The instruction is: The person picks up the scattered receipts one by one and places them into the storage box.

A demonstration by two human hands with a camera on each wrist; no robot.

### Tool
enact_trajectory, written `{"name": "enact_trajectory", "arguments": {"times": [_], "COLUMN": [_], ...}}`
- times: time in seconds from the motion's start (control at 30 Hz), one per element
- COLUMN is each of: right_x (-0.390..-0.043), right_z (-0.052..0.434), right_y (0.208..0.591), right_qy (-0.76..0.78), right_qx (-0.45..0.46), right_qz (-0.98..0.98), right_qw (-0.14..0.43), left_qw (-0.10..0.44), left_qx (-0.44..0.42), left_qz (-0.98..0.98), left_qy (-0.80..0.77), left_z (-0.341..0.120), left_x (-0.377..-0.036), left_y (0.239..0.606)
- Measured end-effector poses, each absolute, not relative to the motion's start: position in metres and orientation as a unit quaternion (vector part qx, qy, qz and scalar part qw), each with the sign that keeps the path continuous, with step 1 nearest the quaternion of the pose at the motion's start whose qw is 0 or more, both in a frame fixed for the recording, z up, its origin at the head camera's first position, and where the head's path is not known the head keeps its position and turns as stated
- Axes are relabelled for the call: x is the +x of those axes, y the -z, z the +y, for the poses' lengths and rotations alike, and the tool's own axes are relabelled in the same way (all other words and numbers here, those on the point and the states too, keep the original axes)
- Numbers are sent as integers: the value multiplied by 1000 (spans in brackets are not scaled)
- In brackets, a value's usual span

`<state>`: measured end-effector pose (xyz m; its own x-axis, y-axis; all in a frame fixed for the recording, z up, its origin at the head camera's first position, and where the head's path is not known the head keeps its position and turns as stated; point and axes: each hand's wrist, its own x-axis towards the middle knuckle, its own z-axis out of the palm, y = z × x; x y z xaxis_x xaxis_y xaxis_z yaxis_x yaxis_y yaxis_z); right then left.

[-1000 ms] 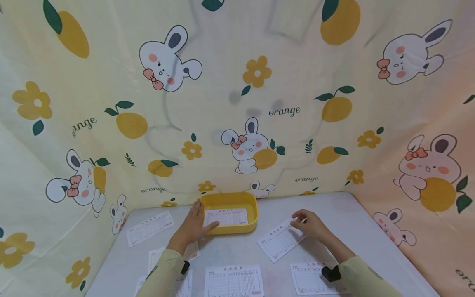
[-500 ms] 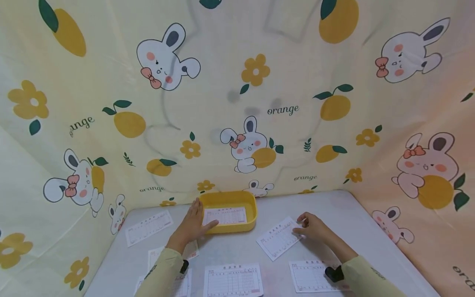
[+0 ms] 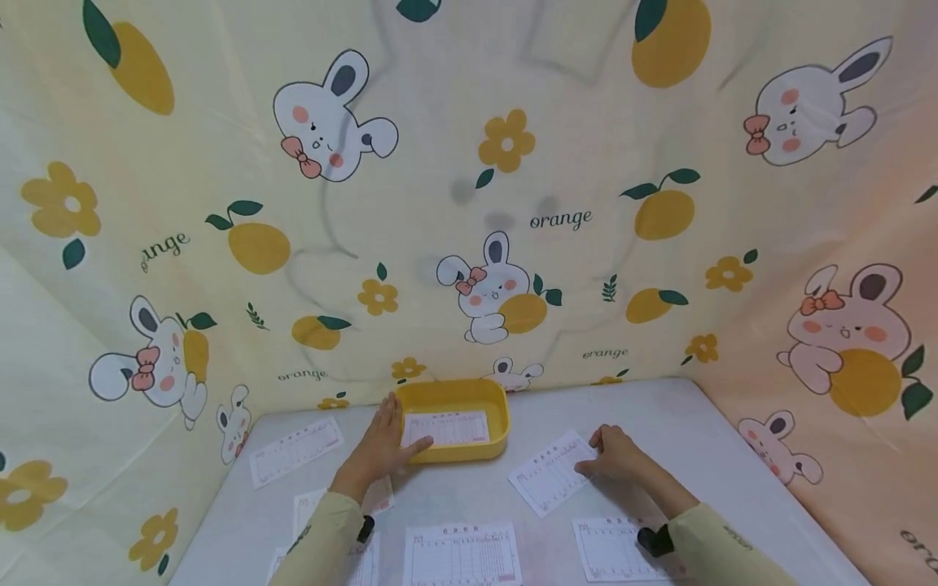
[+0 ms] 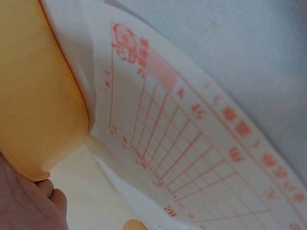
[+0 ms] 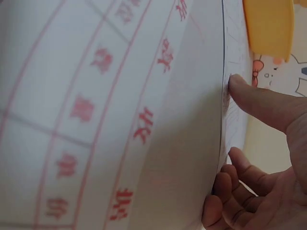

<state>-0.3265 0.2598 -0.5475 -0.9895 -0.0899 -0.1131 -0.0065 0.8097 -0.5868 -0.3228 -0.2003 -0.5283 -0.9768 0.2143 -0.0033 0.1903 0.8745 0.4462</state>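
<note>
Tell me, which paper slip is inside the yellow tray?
The slip beside the left hand lies inside the tray. All the other slips lie flat on the table, outside it.

L hand (image 3: 383,446) flat, fingers straight; R hand (image 3: 614,456) fingers curled, pinching.

I see a pale grey table (image 3: 696,423) enclosed by a cream cloth backdrop (image 3: 469,163) printed with rabbits, oranges and yellow flowers.

A rabbit-and-orange curtain (image 3: 513,203) backs the grey table (image 3: 659,415), where several spare forms, perhaps five, lie.
</note>
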Motion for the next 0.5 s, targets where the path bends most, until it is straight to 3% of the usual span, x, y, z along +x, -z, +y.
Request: {"name": "enact_trajectory", "arguments": {"times": [0.5], "right_x": [-320], "right_z": [253], "right_y": [544], "right_qy": [317], "right_qx": [-23], "right_qz": [946], "right_qw": [62], "left_qw": [26], "left_qx": [100], "left_qz": [969], "left_qy": [-223], "left_z": [-199], "left_x": [-324], "left_y": [530]}}
